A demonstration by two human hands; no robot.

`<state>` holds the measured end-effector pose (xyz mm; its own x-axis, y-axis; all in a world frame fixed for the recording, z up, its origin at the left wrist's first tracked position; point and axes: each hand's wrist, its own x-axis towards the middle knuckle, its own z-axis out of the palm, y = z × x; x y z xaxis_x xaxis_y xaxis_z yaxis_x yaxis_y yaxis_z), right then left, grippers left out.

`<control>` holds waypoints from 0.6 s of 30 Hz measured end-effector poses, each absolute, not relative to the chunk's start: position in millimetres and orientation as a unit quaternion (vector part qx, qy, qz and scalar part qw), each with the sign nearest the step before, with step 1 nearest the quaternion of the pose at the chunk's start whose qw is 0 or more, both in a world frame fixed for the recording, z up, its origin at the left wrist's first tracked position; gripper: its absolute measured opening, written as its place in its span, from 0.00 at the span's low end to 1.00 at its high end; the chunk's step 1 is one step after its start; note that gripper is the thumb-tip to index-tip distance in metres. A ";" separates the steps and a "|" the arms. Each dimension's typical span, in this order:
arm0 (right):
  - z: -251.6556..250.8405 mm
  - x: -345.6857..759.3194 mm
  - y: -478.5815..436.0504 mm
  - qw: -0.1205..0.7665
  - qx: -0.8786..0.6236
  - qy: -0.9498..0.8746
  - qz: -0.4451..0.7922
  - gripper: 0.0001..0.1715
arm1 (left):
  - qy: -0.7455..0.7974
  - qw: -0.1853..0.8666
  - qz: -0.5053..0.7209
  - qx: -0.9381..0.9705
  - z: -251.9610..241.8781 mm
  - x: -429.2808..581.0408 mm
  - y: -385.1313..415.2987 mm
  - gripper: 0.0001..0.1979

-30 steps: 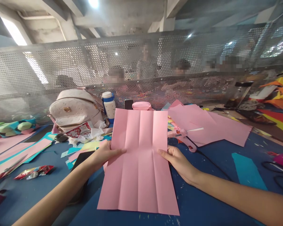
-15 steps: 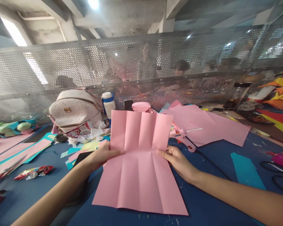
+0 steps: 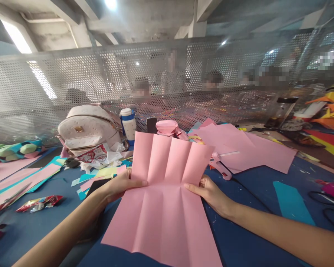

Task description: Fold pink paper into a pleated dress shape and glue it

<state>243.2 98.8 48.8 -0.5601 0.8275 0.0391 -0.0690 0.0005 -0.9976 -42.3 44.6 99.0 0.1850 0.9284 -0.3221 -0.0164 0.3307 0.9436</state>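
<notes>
— Pinching what?
— Both hands pinch one pink sheet (image 3: 163, 200) at its side edges: left hand (image 3: 122, 185) thumb on top, right hand (image 3: 208, 193) the same

— How does it look?
— Creased lengthwise into panels, bent across the middle, far half lifted, near half low over the blue table (image 3: 253, 185)

— Around it?
— Phone (image 3: 96, 187) under the left wrist, glue gun (image 3: 221, 167) just beyond the right hand, more pink paper (image 3: 253, 148) behind it. Backpack (image 3: 87, 128) and bottle (image 3: 128, 125) stand farther back, before a mesh screen (image 3: 100, 74)
</notes>
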 end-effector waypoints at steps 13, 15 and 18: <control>49.5 242.0 97.7 0.358 -0.312 -0.604 0.640 0.21 | 0.527 0.649 0.380 0.396 104.3 -40.1 42.2 0.14; 49.1 241.4 97.9 0.353 -0.322 -0.603 0.638 0.21 | 0.532 0.648 0.381 0.391 104.2 -40.7 42.3 0.14; 49.4 241.0 96.3 0.366 -0.346 -0.584 0.636 0.22 | 0.522 0.652 0.393 0.385 101.5 -43.0 43.5 0.15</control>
<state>241.0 96.3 49.4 -0.4920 0.8705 -0.0123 -0.0623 -0.0493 -0.9968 -43.0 43.5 101.5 0.1464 0.9146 -0.3769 -0.1107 0.3937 0.9125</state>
